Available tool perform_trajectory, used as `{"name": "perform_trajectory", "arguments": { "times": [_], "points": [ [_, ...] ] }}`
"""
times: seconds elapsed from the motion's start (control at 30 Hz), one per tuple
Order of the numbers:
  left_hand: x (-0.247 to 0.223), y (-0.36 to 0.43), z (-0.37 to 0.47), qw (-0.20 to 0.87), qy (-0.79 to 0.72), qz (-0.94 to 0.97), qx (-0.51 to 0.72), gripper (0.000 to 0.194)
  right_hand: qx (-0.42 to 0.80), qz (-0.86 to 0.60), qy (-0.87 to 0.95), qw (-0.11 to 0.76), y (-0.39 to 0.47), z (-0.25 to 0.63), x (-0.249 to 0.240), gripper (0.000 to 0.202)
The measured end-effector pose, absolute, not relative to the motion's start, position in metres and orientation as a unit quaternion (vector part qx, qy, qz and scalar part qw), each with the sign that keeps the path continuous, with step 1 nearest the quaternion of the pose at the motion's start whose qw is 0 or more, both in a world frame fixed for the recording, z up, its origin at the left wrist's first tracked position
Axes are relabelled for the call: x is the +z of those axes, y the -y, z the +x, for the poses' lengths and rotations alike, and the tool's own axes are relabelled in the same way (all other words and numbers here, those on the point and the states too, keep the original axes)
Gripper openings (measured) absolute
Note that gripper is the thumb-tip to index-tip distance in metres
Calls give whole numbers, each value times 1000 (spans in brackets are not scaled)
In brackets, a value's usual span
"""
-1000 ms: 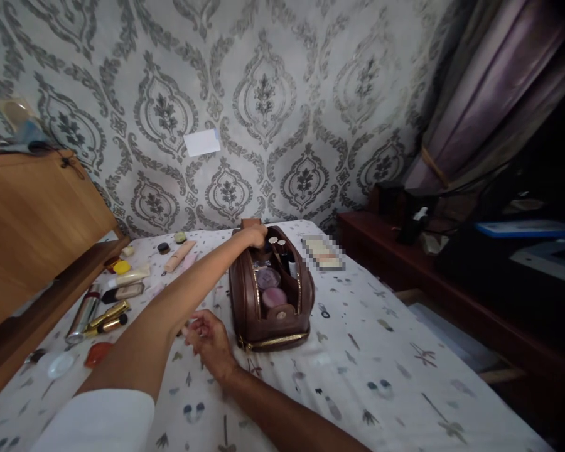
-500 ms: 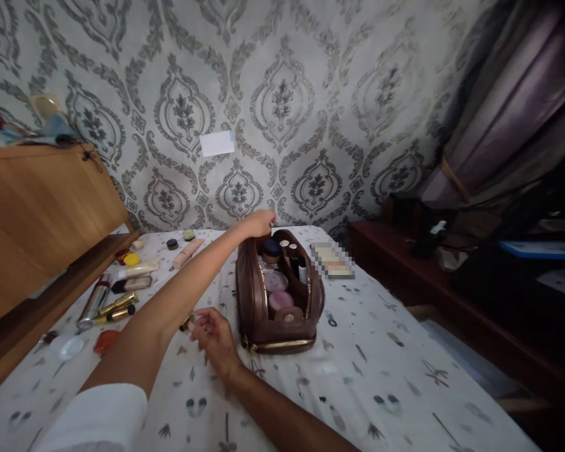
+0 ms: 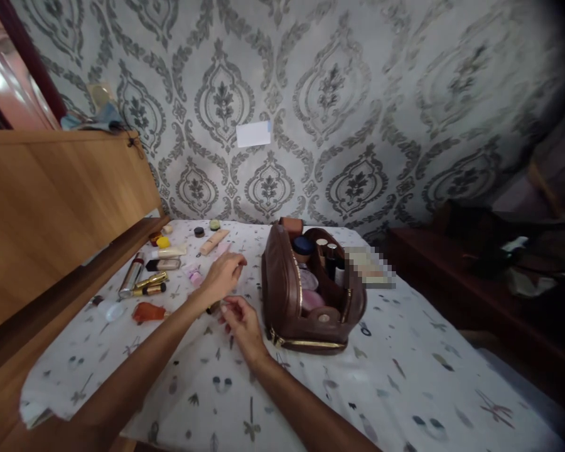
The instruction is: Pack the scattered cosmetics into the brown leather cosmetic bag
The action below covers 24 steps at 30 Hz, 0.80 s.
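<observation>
"What's nearest?"

"The right hand (image 3: pixel 245 326), in the middle of the frame. Thumb and fingertips seem to pinch a small dark-and-gold item (image 3: pixel 212 308), probably because it's too slim for a full grip. The fingers point toward the left of the frame."

"And the left hand (image 3: pixel 223 276)?"

"Just beyond. Its fingers are half open and drooping, nothing visible in them; the forearm slants in from the lower left, partly hiding the item."

"The brown bag (image 3: pixel 281 295)?"

"Upright, right of centre, touching neither hand. Its mouth is unzipped and spread, likely to keep the contents reachable: a pink pot (image 3: pixel 312 300), black tubes (image 3: pixel 331 263) standing, presumably so their caps stay up, then a blue-lidded jar (image 3: pixel 303 243)."

"On the left of the frame?"

"Gold tubes (image 3: pixel 151 280) and a silver bottle (image 3: pixel 132 274) lie on the printed cloth (image 3: pixel 405 376), perhaps flat so they won't topple. Farther, two small jars (image 3: pixel 199 231) sit before the patterned wall (image 3: pixel 386 94)."
</observation>
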<state>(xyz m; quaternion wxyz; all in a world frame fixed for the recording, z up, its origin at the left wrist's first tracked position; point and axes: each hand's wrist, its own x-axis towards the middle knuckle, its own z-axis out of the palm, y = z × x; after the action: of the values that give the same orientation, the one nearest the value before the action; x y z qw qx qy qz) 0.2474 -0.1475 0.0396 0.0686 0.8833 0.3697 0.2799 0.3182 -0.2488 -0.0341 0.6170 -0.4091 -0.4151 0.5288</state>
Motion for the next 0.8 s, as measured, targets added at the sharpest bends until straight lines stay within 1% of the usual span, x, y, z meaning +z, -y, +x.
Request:
{"name": "perform_trajectory", "arguments": {
  "times": [0.17, 0.3, 0.37, 0.47, 0.57, 0.63, 0.8],
  "points": [
    [17, 169, 212, 9, -426, 884, 194, 24, 518, -427, 430, 603, 249, 319, -35, 41],
    [6, 175, 197, -33, -471, 864, 176, 24, 511, -437, 433, 600, 250, 318, -36, 39],
    [0, 176, 193, -42, -499, 848, 171, 27, 510, -437, 431, 603, 250, 318, -37, 39],
    [-7, 175, 188, -19, -549, 820, 162, 39, 507, -447, 432, 597, 249, 317, -38, 42],
    [-10, 171, 183, 16, -563, 809, 170, 42, 509, -458, 437, 584, 249, 317, -38, 44],
    [-10, 168, 180, 29, -543, 818, 188, 39, 508, -458, 440, 583, 250, 317, -38, 45],
    [-6, 162, 172, 82, -469, 847, 235, 21, 499, -454, 443, 591, 251, 317, -37, 46]
  ]
}}
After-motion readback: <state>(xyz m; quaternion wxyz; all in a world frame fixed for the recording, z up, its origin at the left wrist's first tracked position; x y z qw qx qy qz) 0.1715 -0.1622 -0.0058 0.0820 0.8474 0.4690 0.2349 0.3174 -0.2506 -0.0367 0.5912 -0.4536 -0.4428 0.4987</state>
